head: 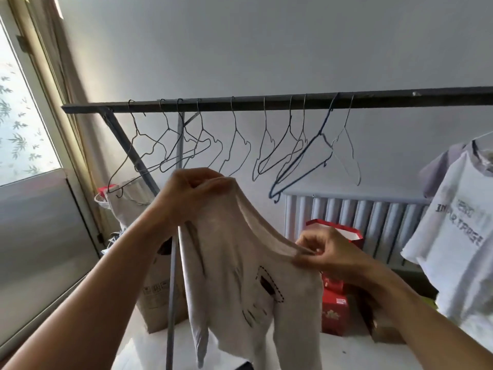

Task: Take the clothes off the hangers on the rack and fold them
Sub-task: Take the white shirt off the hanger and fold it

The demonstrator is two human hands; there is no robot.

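I hold a pale grey shirt [240, 276] up in front of me, below the rack's dark bar [266, 103]. My left hand [192, 189] is curled round one shoulder of it, fingers bunched over the fabric, and it is the higher of the two. My right hand [329, 253] is lower and off to the right. It pinches the other end of the neckline between thumb and fingertips, so the neck edge runs taut and slanting between my hands. The rest of the shirt hangs loose below them, with one sleeve dangling on the left. There is a dark dashed print on the front (what it depicts I cannot make out). The shirt is off its hanger.

Along the bar hangs a row of bare wire hangers [236, 145], tilted this way and that, some overlapping. At the far right a white T-shirt [453, 257] with dark lettering hangs on its hanger, well apart from the shirt I hold.

Against the wall stands a grey radiator [368, 217], with a red bag [349, 235] and red boxes [334, 313] in front of it. A cardboard box [156, 292] sits on the floor to the left, behind a grey upright pole [170, 289]. A window [18, 116] fills the left edge.
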